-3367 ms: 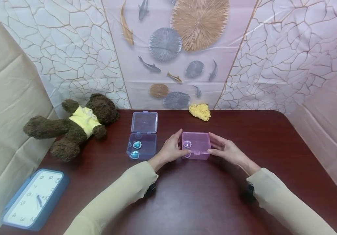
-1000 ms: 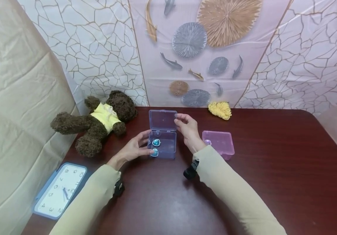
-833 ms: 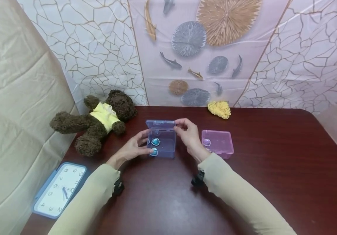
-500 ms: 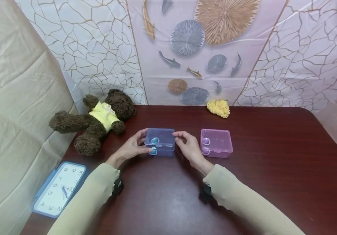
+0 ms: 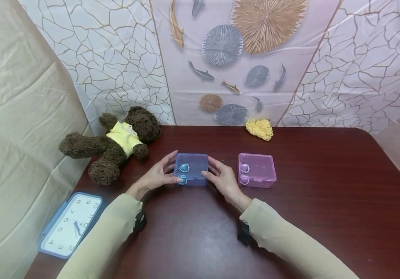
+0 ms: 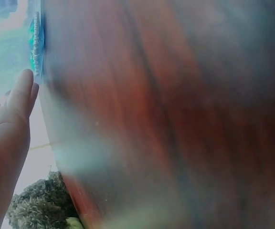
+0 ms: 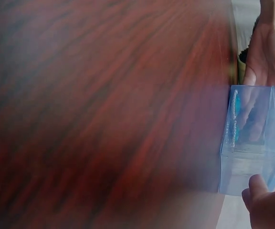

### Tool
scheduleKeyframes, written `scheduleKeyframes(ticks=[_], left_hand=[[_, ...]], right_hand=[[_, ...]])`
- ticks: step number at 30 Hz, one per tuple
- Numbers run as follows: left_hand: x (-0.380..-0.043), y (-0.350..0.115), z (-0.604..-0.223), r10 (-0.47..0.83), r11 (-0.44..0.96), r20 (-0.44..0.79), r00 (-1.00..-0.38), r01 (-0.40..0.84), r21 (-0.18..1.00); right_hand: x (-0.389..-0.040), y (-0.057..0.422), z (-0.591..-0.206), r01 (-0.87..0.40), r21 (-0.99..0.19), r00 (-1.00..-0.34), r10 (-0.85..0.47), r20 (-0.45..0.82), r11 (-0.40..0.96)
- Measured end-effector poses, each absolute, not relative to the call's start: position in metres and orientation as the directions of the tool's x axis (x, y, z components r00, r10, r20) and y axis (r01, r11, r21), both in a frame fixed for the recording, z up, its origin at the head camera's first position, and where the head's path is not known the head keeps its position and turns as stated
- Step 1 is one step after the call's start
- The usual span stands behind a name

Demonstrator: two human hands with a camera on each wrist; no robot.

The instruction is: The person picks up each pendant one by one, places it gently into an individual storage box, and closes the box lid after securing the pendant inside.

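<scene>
A clear blue plastic box (image 5: 196,164) with its hinged lid down sits on the table. Inside lie two turquoise gem pieces (image 5: 184,167) with pale beaded rims. My left hand (image 5: 156,176) grips the box's left side, thumb at the front corner, fingers behind. On the opposite side my right hand (image 5: 224,180) holds the box, its thumb at the front right of the lid. The right wrist view has both hands at the box (image 7: 247,162). To the right stands a clear pink box (image 5: 261,164), lid down, with two purple gem pieces (image 5: 244,168) inside.
A brown teddy bear (image 5: 125,135) in a yellow top lies at the left rear of the table (image 5: 325,174). Nearer on the left is a blue-framed clock (image 5: 71,224). A yellow yarn bundle (image 5: 260,128) lies at the back edge, by a patterned backdrop.
Both hands left the pink box for the blue one. My right hand swung the blue lid forward and down, then moved onto the box's right side. The left hand stayed on its left side.
</scene>
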State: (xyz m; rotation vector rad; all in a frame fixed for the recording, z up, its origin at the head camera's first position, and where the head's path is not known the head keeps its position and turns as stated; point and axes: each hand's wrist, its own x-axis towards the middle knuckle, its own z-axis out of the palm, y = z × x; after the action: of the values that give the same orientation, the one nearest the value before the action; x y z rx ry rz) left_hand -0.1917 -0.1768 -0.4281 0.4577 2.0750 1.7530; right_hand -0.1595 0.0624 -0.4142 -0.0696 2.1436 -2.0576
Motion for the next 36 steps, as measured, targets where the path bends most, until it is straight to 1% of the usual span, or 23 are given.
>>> scheduleKeyframes(ticks=[7, 13, 17, 22, 24, 26, 31, 33, 36], left_hand=[[-0.1922, -0.1758, -0.4308, 0.460, 0.219, -0.065, -0.885, 0.042, 0.975], [-0.1896, -0.1763, -0.4287, 0.464, 0.243, -0.053, -0.884, 0.070, 0.967], [-0.1887, -0.1756, -0.4293, 0.461, 0.245, -0.049, -0.886, 0.074, 0.967], [-0.1865, -0.1739, -0.4294, 0.444, 0.227, -0.025, -0.896, 0.086, 0.970], [-0.1850, -0.1727, -0.4286, 0.440, 0.225, -0.013, -0.898, 0.096, 0.970], [-0.1840, -0.1718, -0.4283, 0.440, 0.229, -0.004, -0.898, 0.108, 0.967], [-0.1841, -0.1717, -0.4272, 0.423, 0.274, -0.013, -0.906, 0.114, 0.955], [-0.1856, -0.1718, -0.4258, 0.414, 0.296, -0.020, -0.910, 0.114, 0.948], [-0.1895, -0.1711, -0.4236, 0.402, 0.323, -0.033, -0.915, 0.108, 0.940]], right_hand=[[-0.1602, 0.0639, -0.4168, 0.054, -0.997, -0.980, -0.190, -0.063, 0.050], [-0.1600, 0.0660, -0.4185, 0.069, -0.996, -0.973, -0.216, -0.081, 0.064], [-0.1584, 0.0673, -0.4190, 0.075, -0.996, -0.969, -0.233, -0.085, 0.051], [-0.1565, 0.0673, -0.4200, 0.051, -0.998, -0.965, -0.254, -0.060, 0.042], [-0.1563, 0.0680, -0.4205, 0.039, -0.997, -0.964, -0.259, -0.054, 0.063], [-0.1563, 0.0692, -0.4206, 0.014, -0.994, -0.963, -0.267, -0.043, 0.111], [-0.1589, 0.0713, -0.4215, -0.065, -0.975, -0.957, -0.292, 0.001, 0.210], [-0.1606, 0.0705, -0.4217, -0.072, -0.976, -0.956, -0.294, 0.008, 0.207], [-0.1650, 0.0685, -0.4231, -0.066, -0.984, -0.954, -0.298, 0.014, 0.166]])
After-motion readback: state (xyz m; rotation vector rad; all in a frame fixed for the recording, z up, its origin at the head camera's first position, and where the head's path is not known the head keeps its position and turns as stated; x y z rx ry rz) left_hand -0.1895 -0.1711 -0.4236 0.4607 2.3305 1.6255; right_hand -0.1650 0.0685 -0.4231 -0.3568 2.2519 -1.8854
